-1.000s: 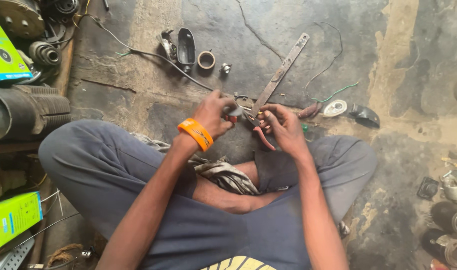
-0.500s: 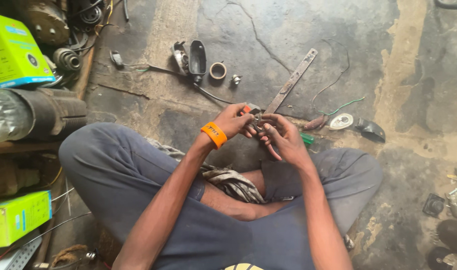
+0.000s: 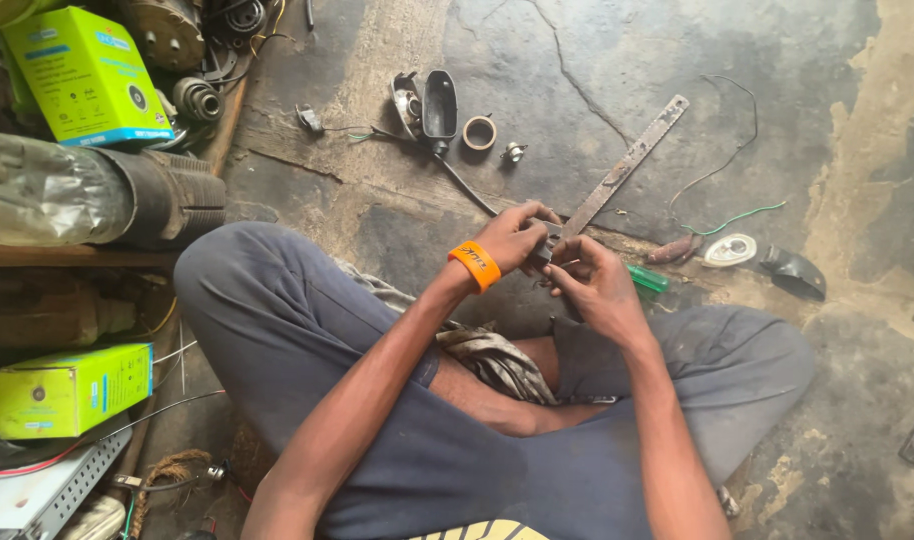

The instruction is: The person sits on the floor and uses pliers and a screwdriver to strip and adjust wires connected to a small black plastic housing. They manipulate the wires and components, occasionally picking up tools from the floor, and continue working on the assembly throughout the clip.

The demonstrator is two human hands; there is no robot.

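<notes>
I sit cross-legged on a concrete floor. My left hand, with an orange wristband, and my right hand meet in front of my knees and together grip a small dark part. The part is mostly hidden by my fingers. A long rusty metal strip lies on the floor, running from near my hands up to the right. A black wire leads from the hands' area to a black oval housing.
A tape ring and a small metal fitting lie by the housing. A green-handled tool, a white oval piece and a dark shell sit right. Green boxes and coiled parts crowd the left.
The view has shifted, so everything sits further right and lower in frame. My hands stay together on the small part, with the fingers slightly rearranged.
</notes>
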